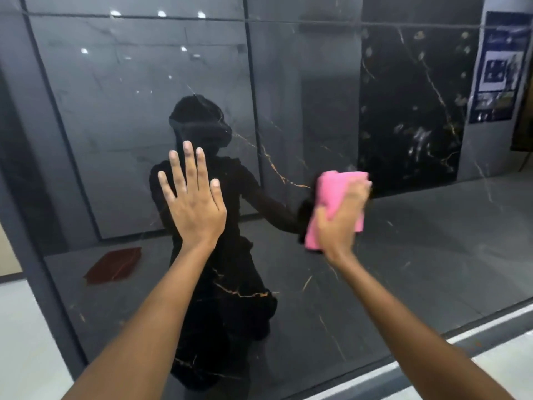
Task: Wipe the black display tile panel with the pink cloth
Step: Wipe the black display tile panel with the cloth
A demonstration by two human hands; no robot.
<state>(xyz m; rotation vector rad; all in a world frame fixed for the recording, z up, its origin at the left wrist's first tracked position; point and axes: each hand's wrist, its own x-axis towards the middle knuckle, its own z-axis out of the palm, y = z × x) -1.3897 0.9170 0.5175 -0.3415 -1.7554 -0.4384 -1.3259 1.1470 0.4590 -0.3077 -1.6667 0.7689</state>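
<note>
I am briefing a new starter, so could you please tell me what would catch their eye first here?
The pink cloth stands out at centre right, held by the right hand against the glossy black display tile panel. At centre, the left hand lies flat with fingers spread, over the person's dark reflection.

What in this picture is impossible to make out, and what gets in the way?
All in the head view:
- Right hand and pink cloth: smeared by motion blur, so the fingers' hold is unclear.
- Black tile panel: cut off by the picture's edges; reflections hide whether dirt remains.
- Poster: too small and blurred to read.
- Under the left hand: whether the palm touches the panel cannot be seen.
</note>
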